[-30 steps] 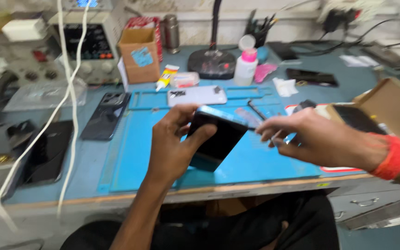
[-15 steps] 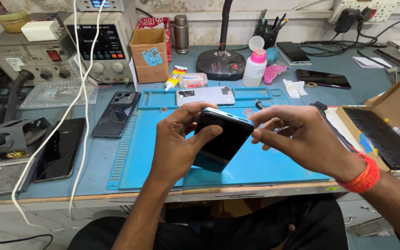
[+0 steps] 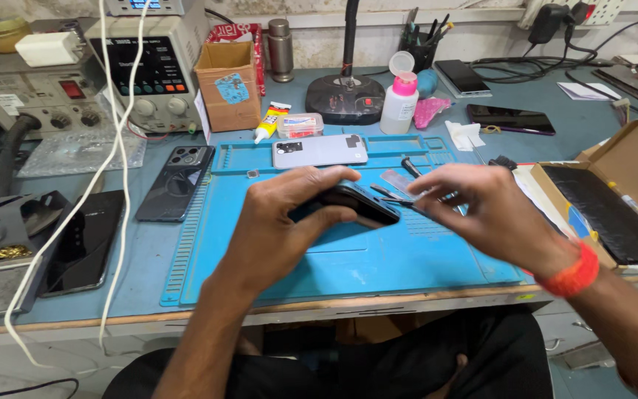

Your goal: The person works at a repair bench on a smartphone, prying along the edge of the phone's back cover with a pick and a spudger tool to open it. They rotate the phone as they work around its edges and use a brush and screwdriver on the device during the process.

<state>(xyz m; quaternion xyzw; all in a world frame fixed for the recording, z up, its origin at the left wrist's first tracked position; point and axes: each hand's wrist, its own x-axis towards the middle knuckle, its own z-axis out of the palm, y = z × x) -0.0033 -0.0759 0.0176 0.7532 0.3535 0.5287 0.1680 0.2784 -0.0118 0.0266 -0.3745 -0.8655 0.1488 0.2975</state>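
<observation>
My left hand point(image 3: 275, 229) grips a black phone point(image 3: 356, 205) from above, tilted nearly flat over the blue work mat point(image 3: 378, 258). My right hand point(image 3: 489, 214) hovers just right of the phone's end, fingers pointing at it; it is motion-blurred, and a thin dark tool point(image 3: 393, 198) lies at its fingertips. Whether the fingers hold that tool is unclear. A white phone point(image 3: 319, 150) lies face down at the mat's far edge.
A black phone back point(image 3: 175, 181) and a dark phone point(image 3: 83, 240) lie left of the mat. An open cardboard box point(image 3: 629, 192) sits right. Behind stand a power supply point(image 3: 149, 74), a small carton point(image 3: 227, 85) and a pink-capped bottle point(image 3: 400, 100). A white cable point(image 3: 119, 148) hangs at left.
My left hand has turned the black phone from screen-up to nearly edge-on and flat. My right hand has come off the phone's edge and drawn slightly right.
</observation>
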